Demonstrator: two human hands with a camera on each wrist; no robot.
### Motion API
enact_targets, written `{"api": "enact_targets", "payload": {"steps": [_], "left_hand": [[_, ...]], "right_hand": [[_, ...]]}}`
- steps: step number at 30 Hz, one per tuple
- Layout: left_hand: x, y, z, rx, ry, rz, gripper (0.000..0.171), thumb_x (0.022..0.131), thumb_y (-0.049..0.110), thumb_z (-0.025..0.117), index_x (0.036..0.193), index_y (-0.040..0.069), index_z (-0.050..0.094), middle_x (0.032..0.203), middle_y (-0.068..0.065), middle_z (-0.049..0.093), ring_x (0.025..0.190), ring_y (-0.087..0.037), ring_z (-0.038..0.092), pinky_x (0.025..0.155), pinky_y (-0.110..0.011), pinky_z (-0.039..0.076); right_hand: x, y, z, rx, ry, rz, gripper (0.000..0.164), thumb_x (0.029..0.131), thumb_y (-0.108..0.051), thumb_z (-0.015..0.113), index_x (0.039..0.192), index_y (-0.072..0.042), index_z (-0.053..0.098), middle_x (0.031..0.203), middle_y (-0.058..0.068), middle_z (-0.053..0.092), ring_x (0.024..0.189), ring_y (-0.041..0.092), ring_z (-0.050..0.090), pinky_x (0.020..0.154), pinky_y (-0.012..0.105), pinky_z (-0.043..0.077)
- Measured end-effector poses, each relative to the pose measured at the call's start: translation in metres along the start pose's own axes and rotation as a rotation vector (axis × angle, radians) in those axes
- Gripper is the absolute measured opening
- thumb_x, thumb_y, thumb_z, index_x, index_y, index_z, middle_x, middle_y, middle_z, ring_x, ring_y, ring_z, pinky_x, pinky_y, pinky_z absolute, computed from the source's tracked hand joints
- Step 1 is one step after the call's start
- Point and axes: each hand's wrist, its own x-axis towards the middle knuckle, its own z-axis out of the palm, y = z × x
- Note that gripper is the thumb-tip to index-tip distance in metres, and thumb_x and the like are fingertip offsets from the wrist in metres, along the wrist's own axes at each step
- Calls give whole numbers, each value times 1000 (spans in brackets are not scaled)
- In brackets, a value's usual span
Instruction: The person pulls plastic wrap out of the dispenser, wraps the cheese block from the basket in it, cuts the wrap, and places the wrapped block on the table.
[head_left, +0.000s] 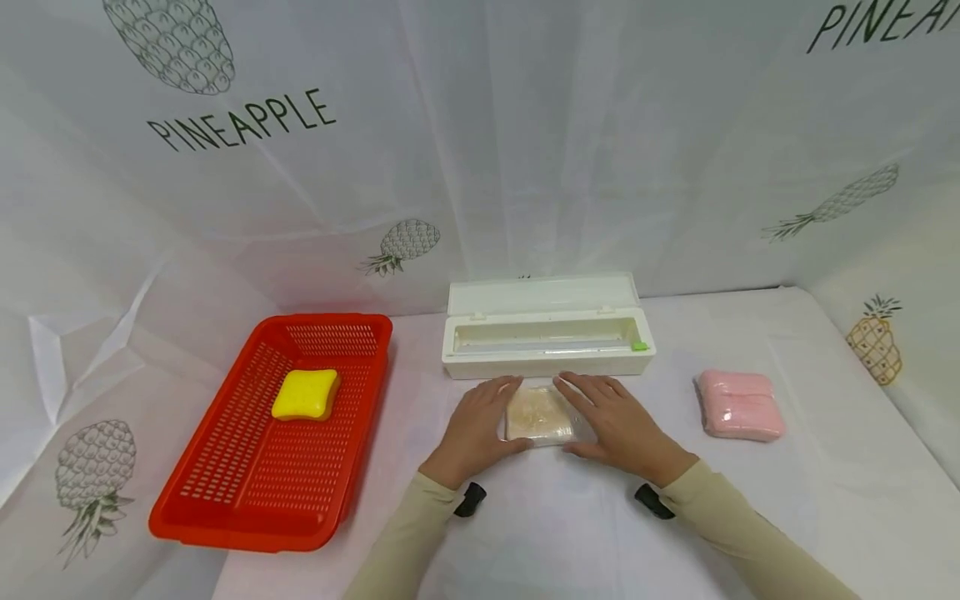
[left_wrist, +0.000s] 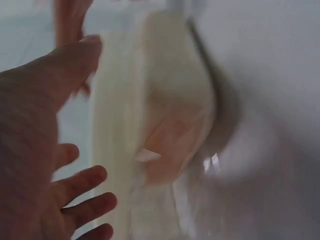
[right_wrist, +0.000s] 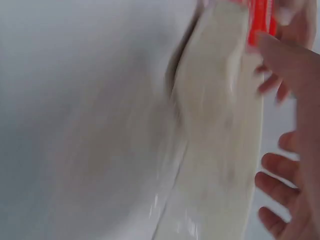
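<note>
A beige, sponge-like block [head_left: 540, 414] lies flat on the white-covered table, with clear plastic film over it and beyond its right side. On its left side is my left hand [head_left: 481, 427], thumb near the front edge and fingers reaching to the back corner. My right hand [head_left: 617, 427] mirrors it over the film on the right. The left wrist view shows the left fingers [left_wrist: 82, 182] spread and fairly straight. Loosely bent right fingers [right_wrist: 280, 172] appear in the right wrist view. Both wrist views are blurred, so exact contact is hard to judge.
Just behind the hands stands an open white film dispenser box [head_left: 547, 367] with a green slider [head_left: 639, 346]. At left, a red plastic basket [head_left: 277, 517] holds a yellow sponge [head_left: 306, 394]. A film-wrapped pink block [head_left: 742, 406] lies at right.
</note>
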Motion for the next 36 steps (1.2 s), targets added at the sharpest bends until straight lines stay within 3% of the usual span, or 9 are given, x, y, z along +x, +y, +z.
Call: {"api": "enact_targets", "payload": {"steps": [3,7,11,15,19,24,27,32,36], "left_hand": [[3,8,19,153,-64,15,97,86,51,86,161,9,42,164,-7,46,149,-29,45,121,-45,37],[0,11,33,263,-44,21,86,87,46,86,157,11,50,163,-4,48,149,-26,46,121,-40,37],[-3,10,33,297,-19,66,78,90,41,85,155,14,53,163,-1,48,151,-24,44,123,-39,35],[-3,8,27,278,-41,123,67,91,23,84,152,16,57,165,1,46,155,-25,39,125,-41,31],[-2,7,22,234,-71,177,68,87,-4,74,149,20,61,167,2,42,158,-28,32,127,-44,27],[-2,6,25,170,-21,258,80,81,-24,66,143,26,67,164,-1,46,155,-30,37,125,-43,31],[-6,4,28,130,-9,280,84,82,-27,62,146,26,65,165,-1,46,154,-30,38,125,-43,32],[-21,-1,28,73,-40,238,85,83,-20,61,156,23,54,168,-5,39,156,-33,33,123,-49,32],[-35,0,26,27,-86,258,90,74,-13,68,155,22,52,167,-7,37,155,-31,33,122,-50,32]], "right_hand": [[10,-12,15,-10,-113,47,101,79,-49,90,153,5,48,154,20,54,137,37,55,113,55,43],[13,-23,24,-61,-217,116,92,80,-42,91,150,5,53,152,18,57,138,37,56,116,53,42],[11,-33,26,-101,-244,156,86,81,-43,90,146,4,57,147,17,61,134,37,58,114,53,43],[8,-45,21,-101,-232,164,84,83,-53,86,140,4,61,139,18,65,124,37,61,111,53,45],[2,-57,13,-20,-243,207,77,90,-56,78,136,5,65,127,14,69,115,33,62,108,53,46],[-9,-68,1,93,-226,231,50,101,-37,71,131,4,70,115,7,68,107,27,64,104,49,47],[-19,-68,-1,124,-152,211,36,98,-15,74,130,0,71,116,5,69,105,24,65,99,47,50],[-36,-66,4,165,-81,173,71,73,14,83,139,-9,65,130,8,65,109,25,66,91,46,56],[-44,-65,10,176,-58,127,89,64,5,94,145,-11,60,140,13,58,117,30,63,91,49,58]]}}
